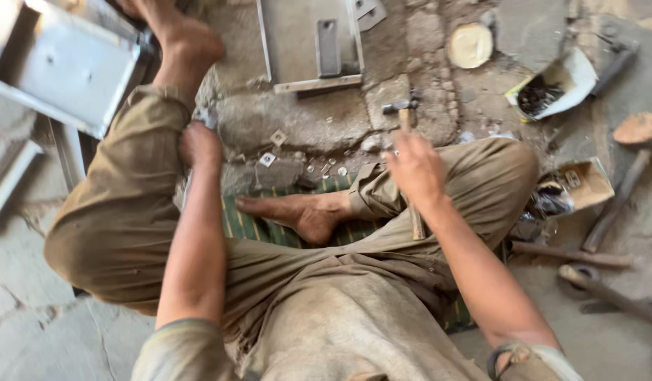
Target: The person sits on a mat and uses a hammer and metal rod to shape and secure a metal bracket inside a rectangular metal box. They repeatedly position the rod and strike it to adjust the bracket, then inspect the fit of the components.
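Observation:
I sit on a green striped mat (pixel 259 229) on a rough stone floor, legs in khaki trousers. My right hand (pixel 415 168) is shut on the wooden handle of a small hammer (pixel 403 111), whose metal head points away from me. My left hand (pixel 199 144) is closed beside my left knee on a thin metal piece that is mostly hidden. Small square metal plates (pixel 278 137) lie scattered on the stone in front of my bare foot (pixel 297 215).
A flat metal plate with a slot (pixel 308 46) lies ahead, a grey metal box (pixel 65 67) at the upper left. Two open cardboard boxes of small parts (pixel 551 88) (pixel 576 185) sit at the right, with wooden-handled tools (pixel 618 194) and a round wooden disc (pixel 470 46).

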